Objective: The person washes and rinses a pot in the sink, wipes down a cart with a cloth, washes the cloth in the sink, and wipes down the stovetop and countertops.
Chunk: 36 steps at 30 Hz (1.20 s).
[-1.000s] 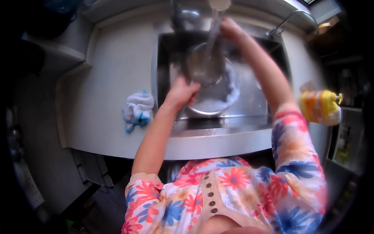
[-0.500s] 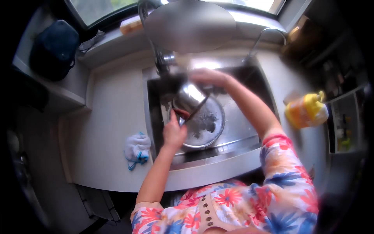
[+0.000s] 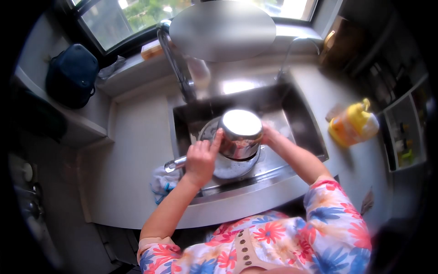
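Observation:
A shiny steel saucepan (image 3: pixel 241 137) is held above the sink (image 3: pixel 292 109), its round base facing up toward the camera. My left hand (image 3: pixel 200 160) grips it where the handle (image 3: pixel 175 164) meets the body, with the index finger stretched along its side. On the far side of the pan, at its right, my right hand (image 3: pixel 269 134) holds the wall; its fingertips are partly hidden. Beneath the saucepan, a round metal basin (image 3: pixel 228 169) stands in the sink with cloudy liquid in it.
A tall faucet (image 3: pixel 175 64) rises behind the sink, with a thinner tap (image 3: pixel 283 64) at right. A yellow pump bottle (image 3: pixel 353 124) stands on the right counter. A white cloth with blue trim (image 3: pixel 160 180) lies left, partly behind the handle. A dark blue container (image 3: pixel 72 75) sits back left.
The saucepan has turned so its base faces up and its handle points left. My right hand has come down from the faucet area to the pan's right side. The view has shifted.

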{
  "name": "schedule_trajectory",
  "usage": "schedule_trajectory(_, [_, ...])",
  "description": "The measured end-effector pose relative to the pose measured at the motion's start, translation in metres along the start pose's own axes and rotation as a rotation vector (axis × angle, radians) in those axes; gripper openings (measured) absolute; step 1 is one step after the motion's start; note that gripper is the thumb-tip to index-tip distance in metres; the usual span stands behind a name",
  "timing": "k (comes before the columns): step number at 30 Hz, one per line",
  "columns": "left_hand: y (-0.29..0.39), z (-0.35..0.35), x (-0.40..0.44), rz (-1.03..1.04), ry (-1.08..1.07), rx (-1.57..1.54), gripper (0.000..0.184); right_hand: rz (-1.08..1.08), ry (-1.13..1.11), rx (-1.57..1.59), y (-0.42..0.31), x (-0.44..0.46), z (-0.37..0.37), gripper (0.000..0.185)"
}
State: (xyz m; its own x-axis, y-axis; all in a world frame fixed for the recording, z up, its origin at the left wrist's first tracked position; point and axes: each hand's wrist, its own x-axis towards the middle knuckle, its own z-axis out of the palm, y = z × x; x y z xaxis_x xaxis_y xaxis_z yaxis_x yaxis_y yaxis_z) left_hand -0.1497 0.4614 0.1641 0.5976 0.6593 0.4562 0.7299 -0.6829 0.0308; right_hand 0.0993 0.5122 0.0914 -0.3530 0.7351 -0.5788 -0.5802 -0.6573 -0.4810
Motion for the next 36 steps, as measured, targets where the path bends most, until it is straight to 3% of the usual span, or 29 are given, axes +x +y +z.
schedule_trajectory(2, [0.0,-0.005,0.001,-0.015,0.079,-0.05,0.053,-0.029,-0.087,0.108,0.001,-0.005,0.006,0.025])
schedule_trajectory(6, [-0.018,-0.021,-0.014,-0.199,-0.25,-0.006,0.034,-0.298,-0.216,0.004,0.004,-0.035,0.025,0.022])
schedule_trajectory(11, [-0.068,-0.056,-0.038,-0.39,-0.138,0.064,0.031,-0.426,-0.31,0.11,0.006,-0.031,0.002,0.027])
schedule_trajectory(14, [-0.097,-0.059,-0.064,-0.962,-0.034,-0.505,0.027,-0.461,-0.342,0.104,0.027,-0.001,-0.051,0.036])
schedule_trajectory(16, [-0.076,-0.032,-0.068,-1.021,-0.055,-1.27,0.034,-0.465,-0.267,0.14,0.044,0.0,-0.056,0.036])
schedule_trajectory(18, [-0.034,-0.009,-0.052,-1.035,-0.085,-1.582,0.037,-0.485,-0.133,0.133,0.055,-0.019,-0.013,0.032])
schedule_trajectory(19, [-0.023,0.002,-0.044,-1.013,-0.109,-1.737,0.039,-0.476,-0.203,0.224,0.063,-0.026,0.007,0.028])
schedule_trajectory(21, [-0.013,0.008,-0.033,-1.065,0.184,-1.985,0.035,-0.594,-0.159,0.12,0.086,-0.027,0.03,0.024])
schedule_trajectory(23, [-0.02,0.006,-0.029,-1.052,0.353,-2.136,0.033,-0.556,-0.151,0.055,0.086,-0.033,0.046,0.024])
schedule_trajectory(24, [-0.029,-0.003,-0.03,-1.033,0.311,-2.159,0.033,-0.536,-0.149,0.022,0.084,-0.035,0.056,0.024])
schedule_trajectory(26, [-0.051,-0.028,-0.035,-1.001,0.219,-2.202,0.033,-0.46,-0.23,-0.086,0.077,-0.042,0.065,0.023])
schedule_trajectory(28, [-0.06,-0.057,-0.028,-0.96,0.272,-2.19,0.034,-0.42,-0.3,-0.199,0.066,-0.055,0.072,0.025])
schedule_trajectory(31, [-0.082,-0.042,-0.031,-0.931,0.176,-2.125,0.034,-0.159,0.262,-0.938,0.081,-0.007,0.022,0.027])
schedule_trajectory(33, [-0.083,-0.036,-0.031,-0.982,0.154,-2.085,0.033,-0.643,0.434,-1.579,0.098,0.005,0.001,0.034])
schedule_trajectory(35, [-0.089,-0.036,-0.032,-0.941,0.187,-1.993,0.034,-0.328,0.362,-0.768,0.088,-0.036,0.062,0.039])
schedule_trajectory(36, [-0.089,-0.038,-0.033,-0.938,0.172,-1.982,0.034,-0.321,0.213,-0.624,0.088,-0.052,0.078,0.042])
